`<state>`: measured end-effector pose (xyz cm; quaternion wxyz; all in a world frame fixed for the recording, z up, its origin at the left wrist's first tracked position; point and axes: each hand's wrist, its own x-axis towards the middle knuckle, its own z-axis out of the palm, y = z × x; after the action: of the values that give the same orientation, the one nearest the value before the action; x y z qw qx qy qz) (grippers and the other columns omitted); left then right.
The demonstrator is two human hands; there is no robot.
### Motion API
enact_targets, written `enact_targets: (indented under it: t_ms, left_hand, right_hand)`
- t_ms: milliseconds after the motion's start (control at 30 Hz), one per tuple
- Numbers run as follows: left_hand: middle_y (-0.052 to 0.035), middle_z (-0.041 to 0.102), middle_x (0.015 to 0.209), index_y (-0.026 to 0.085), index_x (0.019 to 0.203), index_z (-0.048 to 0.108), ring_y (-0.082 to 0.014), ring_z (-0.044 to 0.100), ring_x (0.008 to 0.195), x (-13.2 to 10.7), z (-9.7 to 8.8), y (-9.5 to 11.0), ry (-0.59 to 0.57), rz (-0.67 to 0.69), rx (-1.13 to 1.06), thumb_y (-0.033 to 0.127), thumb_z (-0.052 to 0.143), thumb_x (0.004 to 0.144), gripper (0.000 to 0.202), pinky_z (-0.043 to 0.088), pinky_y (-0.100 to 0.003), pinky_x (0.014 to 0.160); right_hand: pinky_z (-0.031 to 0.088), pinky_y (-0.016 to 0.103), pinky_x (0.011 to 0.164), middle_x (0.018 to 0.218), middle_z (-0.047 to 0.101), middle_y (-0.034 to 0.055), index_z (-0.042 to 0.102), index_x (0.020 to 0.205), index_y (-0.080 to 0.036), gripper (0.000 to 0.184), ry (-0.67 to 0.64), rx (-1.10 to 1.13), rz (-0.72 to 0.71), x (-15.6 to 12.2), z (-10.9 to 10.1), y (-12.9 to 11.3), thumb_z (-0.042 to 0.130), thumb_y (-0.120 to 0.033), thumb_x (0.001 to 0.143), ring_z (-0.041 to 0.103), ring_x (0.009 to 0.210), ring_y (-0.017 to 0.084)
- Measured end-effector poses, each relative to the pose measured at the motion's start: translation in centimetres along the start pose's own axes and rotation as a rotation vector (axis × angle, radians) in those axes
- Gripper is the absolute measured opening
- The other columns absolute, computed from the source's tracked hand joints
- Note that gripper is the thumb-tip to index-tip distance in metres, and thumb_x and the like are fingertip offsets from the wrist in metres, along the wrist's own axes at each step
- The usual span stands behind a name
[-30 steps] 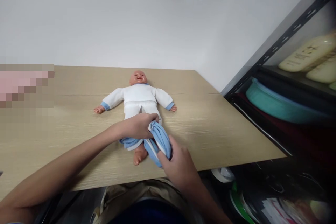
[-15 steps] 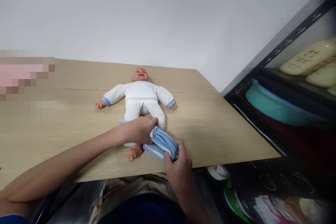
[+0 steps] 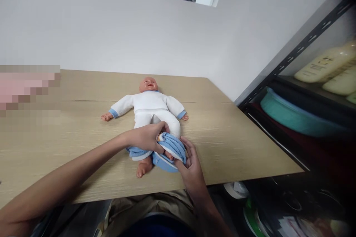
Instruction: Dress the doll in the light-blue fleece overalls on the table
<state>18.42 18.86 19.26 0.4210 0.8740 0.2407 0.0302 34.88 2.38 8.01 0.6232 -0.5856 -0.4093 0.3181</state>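
Observation:
A baby doll point(image 3: 151, 102) in a white suit with blue cuffs lies on its back, head away from me. Blue trousers with white trim point(image 3: 174, 144) are around its lower legs. On the left, the doll's bare foot point(image 3: 144, 166) sticks out below the blue cloth. The other trouser leg is bunched up, and that foot's toes show inside the bunch. My left hand point(image 3: 148, 136) pinches the inner edge of this bunch, fingers partly hidden. My right hand point(image 3: 191, 163) grips its outer side between thumb and fingers.
The wooden table point(image 3: 236, 144) ends just in front of my lap. To the right stands a black metal shelf point(image 3: 300, 50) with pale yellow bottles point(image 3: 319, 64) and a turquoise basin point(image 3: 294, 116). A pale wall point(image 3: 125, 33) rises behind. A pixelated patch covers the far left.
The bunched trouser leg has been opened around the doll's foot, whose toes now show. My right hand's fingers have spread along the outer side. The view has tipped slightly upward.

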Motion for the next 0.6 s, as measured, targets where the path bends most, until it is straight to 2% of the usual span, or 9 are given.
enact_targets:
  t_ms: [67, 167, 300, 367, 500, 600]
  left_hand:
    - [-0.0022, 0.068, 0.108, 0.022, 0.122, 0.058, -0.0267, 0.066, 0.097, 0.1, -0.2, -0.1, -0.008, 0.019, 0.043, 0.036, 0.089, 0.073, 0.06, 0.048, -0.035, 0.079]
    - [0.0019, 0.062, 0.096, 0.022, 0.114, 0.061, -0.0228, 0.06, 0.087, 0.2, -0.5, -0.2, 0.022, 0.06, 0.092, 0.035, 0.09, 0.071, 0.054, 0.043, -0.033, 0.072]
    - [0.0022, 0.064, 0.087, 0.021, 0.102, 0.068, -0.021, 0.059, 0.083, 0.0, -1.4, -0.1, -0.037, 0.143, 0.021, 0.025, 0.083, 0.074, 0.031, 0.043, -0.031, 0.073]
    - [0.0001, 0.069, 0.086, 0.021, 0.096, 0.071, -0.0228, 0.062, 0.084, -0.2, -1.9, -0.1, -0.084, 0.171, -0.037, 0.03, 0.082, 0.081, 0.021, 0.046, -0.032, 0.075]
    - [-0.0028, 0.075, 0.089, 0.02, 0.094, 0.076, -0.0265, 0.066, 0.089, -0.3, -2.5, -0.4, -0.108, 0.161, -0.033, 0.054, 0.084, 0.089, 0.035, 0.05, -0.033, 0.079]
    - [-0.0012, 0.075, 0.089, 0.021, 0.096, 0.076, -0.0257, 0.066, 0.09, -0.1, -2.4, -0.5, -0.085, 0.151, 0.01, 0.063, 0.086, 0.09, 0.043, 0.048, -0.031, 0.078]
  right_hand:
    - [0.067, 0.044, 0.114, 0.163, 0.068, 0.0185, 0.054, 0.156, -0.024, 0.073, -0.036, -0.008, -0.003, 0.2, -0.2, -0.2, 0.078, -0.038, 0.088, 0.074, 0.142, 0.031]
    - [0.067, 0.044, 0.112, 0.157, 0.072, 0.017, 0.058, 0.154, -0.024, 0.072, -0.065, -0.03, -0.015, 0.6, -0.6, -0.1, 0.079, -0.033, 0.086, 0.078, 0.135, 0.03]
    - [0.067, 0.044, 0.104, 0.127, 0.084, 0.0127, 0.068, 0.135, -0.02, 0.051, -0.093, -0.077, -0.046, 1.5, -1.4, 0.3, 0.075, -0.027, 0.085, 0.082, 0.117, 0.03]
    - [0.065, 0.045, 0.102, 0.116, 0.085, 0.0103, 0.072, 0.125, -0.019, 0.042, -0.116, -0.172, -0.071, 2.4, -2.1, 0.0, 0.072, -0.023, 0.083, 0.081, 0.111, 0.031]
    - [0.06, 0.046, 0.104, 0.113, 0.081, 0.0088, 0.079, 0.108, -0.02, 0.03, -0.296, -0.409, -0.232, 5.3, -3.6, -2.0, 0.076, -0.02, 0.078, 0.077, 0.111, 0.032]
    - [0.057, 0.047, 0.114, 0.126, 0.076, 0.0101, 0.08, 0.117, -0.02, 0.037, -0.493, -0.456, -0.328, 7.5, -4.6, -3.9, 0.078, -0.018, 0.08, 0.073, 0.123, 0.033]
